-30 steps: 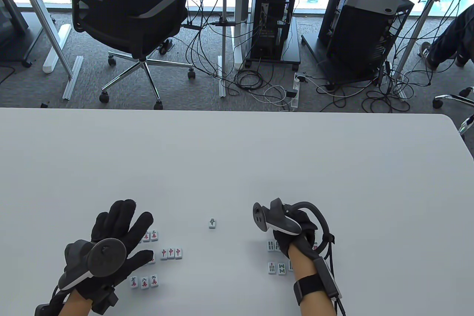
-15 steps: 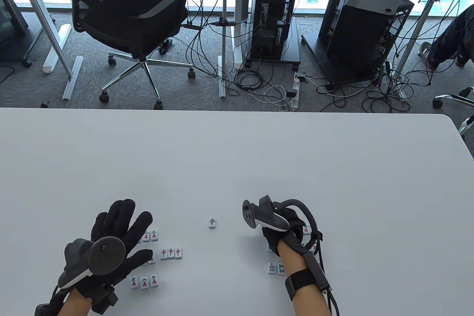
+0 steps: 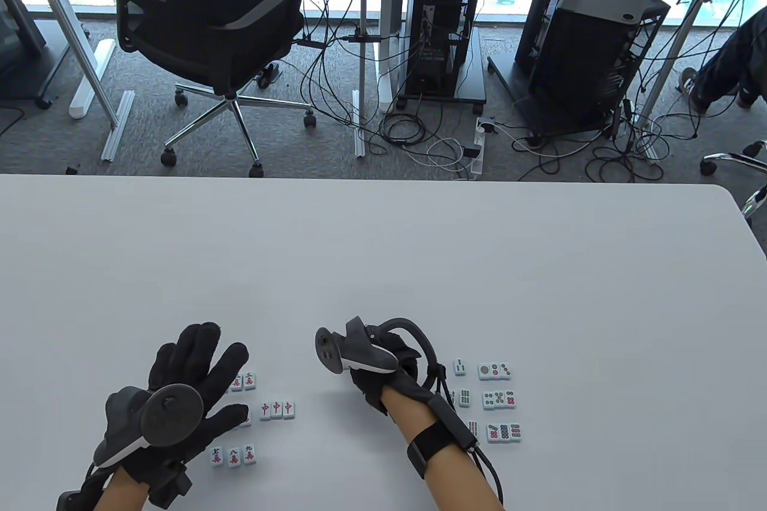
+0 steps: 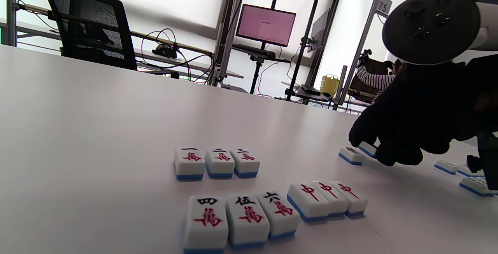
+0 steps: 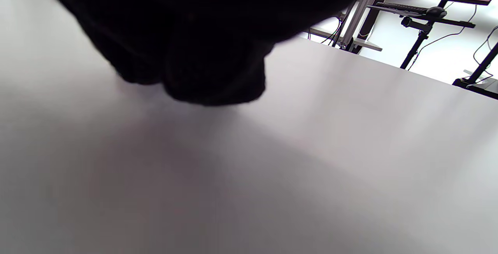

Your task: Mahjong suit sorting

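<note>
Reaching with right hand (image 3: 383, 370) for lone centre tile (image 4: 367, 149), fingers curled onto it in left wrist view, grip unconfirmed. Left hand (image 3: 186, 382) spread flat beside character tiles (image 3: 233, 455). Next, by judgement: lift and carry to matching group.

The right hand (image 3: 383, 376) hides its fingers and any tile beneath.

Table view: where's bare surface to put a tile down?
Free: far half of the table, beyond both hands, and right of the dot tiles. Crowded: character tiles by the left hand; tiles beside the right hand.
</note>
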`<act>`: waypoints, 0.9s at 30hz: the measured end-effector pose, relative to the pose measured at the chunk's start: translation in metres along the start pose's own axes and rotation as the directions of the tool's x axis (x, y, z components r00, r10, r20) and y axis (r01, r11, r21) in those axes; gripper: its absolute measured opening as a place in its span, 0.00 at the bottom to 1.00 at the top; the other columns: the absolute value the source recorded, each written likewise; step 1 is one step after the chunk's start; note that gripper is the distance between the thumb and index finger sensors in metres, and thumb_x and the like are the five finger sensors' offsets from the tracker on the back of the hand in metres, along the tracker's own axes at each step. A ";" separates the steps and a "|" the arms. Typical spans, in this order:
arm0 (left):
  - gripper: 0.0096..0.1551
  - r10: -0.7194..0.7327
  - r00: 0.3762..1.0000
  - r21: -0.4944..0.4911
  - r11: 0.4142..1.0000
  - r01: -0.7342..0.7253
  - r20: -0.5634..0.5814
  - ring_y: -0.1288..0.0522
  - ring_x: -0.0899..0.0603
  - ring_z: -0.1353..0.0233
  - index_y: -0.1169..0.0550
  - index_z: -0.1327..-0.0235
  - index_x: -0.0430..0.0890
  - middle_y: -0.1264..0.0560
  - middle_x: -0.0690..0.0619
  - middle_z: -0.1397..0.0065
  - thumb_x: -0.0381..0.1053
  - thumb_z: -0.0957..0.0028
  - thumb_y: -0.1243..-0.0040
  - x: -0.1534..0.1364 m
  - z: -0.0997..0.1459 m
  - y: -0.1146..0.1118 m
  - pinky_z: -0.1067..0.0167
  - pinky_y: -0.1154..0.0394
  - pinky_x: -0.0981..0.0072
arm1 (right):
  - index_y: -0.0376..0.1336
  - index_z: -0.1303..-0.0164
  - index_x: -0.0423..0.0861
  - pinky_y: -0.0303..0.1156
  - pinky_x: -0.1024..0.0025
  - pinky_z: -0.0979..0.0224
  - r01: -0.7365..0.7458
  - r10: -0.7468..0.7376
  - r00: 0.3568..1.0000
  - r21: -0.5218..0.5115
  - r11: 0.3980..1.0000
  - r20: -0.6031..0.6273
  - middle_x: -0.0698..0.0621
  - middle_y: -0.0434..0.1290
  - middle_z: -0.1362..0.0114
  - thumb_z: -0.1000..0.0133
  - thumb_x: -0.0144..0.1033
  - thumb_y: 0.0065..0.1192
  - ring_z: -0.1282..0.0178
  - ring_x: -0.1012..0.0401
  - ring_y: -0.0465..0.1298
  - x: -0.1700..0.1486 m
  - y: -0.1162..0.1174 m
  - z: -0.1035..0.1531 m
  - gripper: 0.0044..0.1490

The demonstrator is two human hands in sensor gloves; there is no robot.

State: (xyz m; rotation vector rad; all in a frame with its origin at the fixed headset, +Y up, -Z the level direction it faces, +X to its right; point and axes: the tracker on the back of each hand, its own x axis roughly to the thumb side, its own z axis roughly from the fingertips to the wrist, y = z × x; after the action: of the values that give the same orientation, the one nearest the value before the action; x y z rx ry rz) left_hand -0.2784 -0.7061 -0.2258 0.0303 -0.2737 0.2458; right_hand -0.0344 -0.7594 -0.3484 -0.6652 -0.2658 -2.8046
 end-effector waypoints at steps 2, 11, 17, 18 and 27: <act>0.49 0.002 1.000 0.002 1.000 -0.002 0.000 0.69 0.46 0.13 0.49 0.24 0.66 0.71 0.63 0.18 0.76 0.60 0.50 0.000 0.000 0.000 0.20 0.63 0.38 | 0.69 0.42 0.38 0.77 0.71 0.76 -0.006 0.006 1.000 0.011 1.000 -0.005 0.52 0.83 0.67 0.58 0.43 0.72 0.82 0.66 0.77 0.003 0.001 -0.002 0.36; 0.49 0.001 1.000 0.002 1.000 -0.001 0.003 0.69 0.46 0.13 0.49 0.24 0.66 0.71 0.63 0.18 0.76 0.60 0.50 0.000 0.000 0.000 0.20 0.64 0.38 | 0.68 0.39 0.40 0.78 0.71 0.75 -0.006 0.006 1.000 -0.017 1.000 -0.002 0.51 0.83 0.65 0.56 0.43 0.69 0.81 0.65 0.77 0.004 0.006 -0.004 0.36; 0.49 0.001 1.000 0.000 1.000 -0.001 0.005 0.69 0.46 0.13 0.49 0.24 0.66 0.71 0.63 0.18 0.76 0.60 0.50 0.000 0.001 0.000 0.20 0.63 0.38 | 0.65 0.36 0.41 0.78 0.70 0.74 0.034 -0.035 0.999 -0.053 0.998 -0.016 0.51 0.83 0.64 0.57 0.45 0.68 0.80 0.65 0.78 -0.016 -0.006 0.011 0.40; 0.49 0.002 1.000 0.001 1.000 -0.002 0.005 0.69 0.46 0.13 0.49 0.24 0.66 0.71 0.63 0.18 0.76 0.60 0.50 0.000 0.001 0.000 0.20 0.63 0.38 | 0.65 0.35 0.41 0.78 0.70 0.73 0.034 -0.035 0.999 -0.053 0.998 -0.025 0.51 0.83 0.64 0.56 0.46 0.68 0.79 0.65 0.78 -0.021 -0.007 0.014 0.40; 0.50 0.000 1.000 0.006 1.000 0.000 0.008 0.69 0.46 0.13 0.49 0.24 0.66 0.71 0.63 0.18 0.76 0.60 0.50 0.001 0.001 0.000 0.20 0.63 0.38 | 0.65 0.35 0.43 0.78 0.71 0.73 -0.071 0.076 0.977 0.029 0.997 -0.198 0.51 0.83 0.63 0.56 0.43 0.68 0.79 0.65 0.78 -0.097 -0.007 0.046 0.38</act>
State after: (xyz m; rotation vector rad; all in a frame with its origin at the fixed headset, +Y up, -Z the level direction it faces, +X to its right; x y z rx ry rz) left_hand -0.2781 -0.7060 -0.2248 0.0368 -0.2807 0.2467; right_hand 0.0671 -0.7234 -0.3531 -0.3764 -0.2281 -2.7660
